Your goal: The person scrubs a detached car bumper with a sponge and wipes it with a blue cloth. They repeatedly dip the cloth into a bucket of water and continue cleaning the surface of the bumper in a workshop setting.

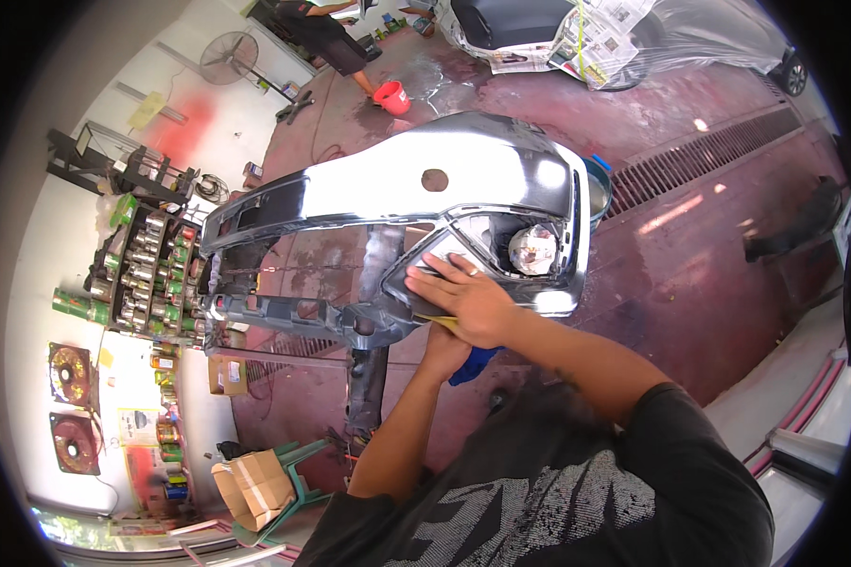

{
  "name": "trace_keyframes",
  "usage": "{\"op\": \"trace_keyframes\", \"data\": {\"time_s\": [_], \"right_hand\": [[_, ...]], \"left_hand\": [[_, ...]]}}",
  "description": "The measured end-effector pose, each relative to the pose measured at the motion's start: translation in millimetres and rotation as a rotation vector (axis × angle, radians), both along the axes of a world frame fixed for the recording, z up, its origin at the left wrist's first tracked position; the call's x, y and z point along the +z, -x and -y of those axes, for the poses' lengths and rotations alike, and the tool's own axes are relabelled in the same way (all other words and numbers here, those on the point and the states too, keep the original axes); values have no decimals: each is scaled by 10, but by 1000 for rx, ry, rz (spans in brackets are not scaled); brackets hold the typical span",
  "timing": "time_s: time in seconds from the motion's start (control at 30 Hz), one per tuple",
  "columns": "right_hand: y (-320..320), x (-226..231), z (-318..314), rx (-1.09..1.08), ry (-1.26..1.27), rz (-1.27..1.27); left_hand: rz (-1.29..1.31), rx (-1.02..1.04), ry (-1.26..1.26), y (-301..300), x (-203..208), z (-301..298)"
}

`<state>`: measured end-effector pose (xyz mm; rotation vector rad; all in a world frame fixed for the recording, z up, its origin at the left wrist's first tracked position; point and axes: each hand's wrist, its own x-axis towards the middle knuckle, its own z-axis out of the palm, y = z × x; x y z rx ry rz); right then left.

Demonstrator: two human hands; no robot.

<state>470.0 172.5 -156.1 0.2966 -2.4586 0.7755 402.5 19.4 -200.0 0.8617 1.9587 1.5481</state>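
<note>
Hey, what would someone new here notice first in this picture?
Probably the big, glossy bumper across the middle, with the person's right hand spread on its near side. Then the red bucket on the floor beyond, and the vehicle partly covered in newspaper at the top right.

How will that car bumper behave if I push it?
The bumper probably flexes, being a long shell with large openings. That hollow shape suggests it's light for its size. Bright glare hints at a smooth, perhaps slippery face.
</note>
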Motion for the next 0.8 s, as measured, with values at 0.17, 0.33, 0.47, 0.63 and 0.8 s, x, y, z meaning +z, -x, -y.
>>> {"op": "trace_keyframes", "data": {"time_s": [0.17, 0.33, 0.47, 0.63, 0.8], "right_hand": [[-286, -283, -286, 72, -19, 42], [74, 84, 94, 58, -20, -15], [-227, -145, -283, -44, -133, 51], [124, 94, 284, 6, 10, -43], [-122, -126, -463, -270, -296, 17]], "left_hand": [[119, -121, 208, 81, -69, 22], [-55, -51, 110, 38, -81, 62], [204, -171, 237, 85, -91, -31], [-281, 36, -8, 75, -510, 76], [229, -45, 186, -65, 62, -65]]}}
